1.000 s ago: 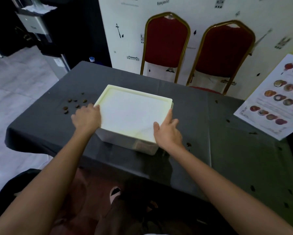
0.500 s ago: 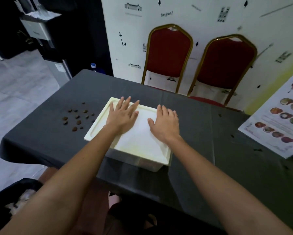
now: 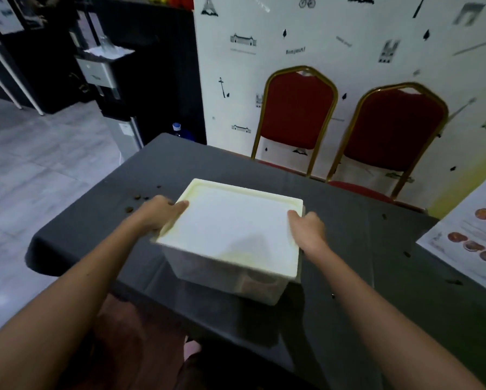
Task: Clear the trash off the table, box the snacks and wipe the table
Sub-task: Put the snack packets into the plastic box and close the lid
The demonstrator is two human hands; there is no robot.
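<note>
Surface (image 3: 362, 226) is covered w/ a dark grey cloth. Small brown crumbs (image 3: 137, 197) lie on it just left of the box, and a few more specks (image 3: 407, 254) are scattered well off to the right. A printed sheet w/ food pics (image 3: 467, 240) lies at the right edge. Behind the far side stand 2 red chairs (image 3: 299, 108) w/ gold frames, against a white wall (image 3: 264, 38) w/ small black drawings. Grey tile floor (image 3: 25, 164) is on the left, and a bottle w/ a white cap (image 3: 177, 128) sits by the far corner.

The box (image 3: 236, 280) is mid-surface, right in front of me. It's see-through plastic, w/ a cream lid (image 3: 236, 223) sitting flat on top. Thru the near wall I see brownish shapes, too blurry to tell what they are.

My left hand (image 3: 158, 213) grips the lid's left edge, thumb on top, fingers curled down the side. My right hand (image 3: 306, 226) grips the right edge the same way. Can't tell if the box is resting on the surface or lifted off it.
</note>
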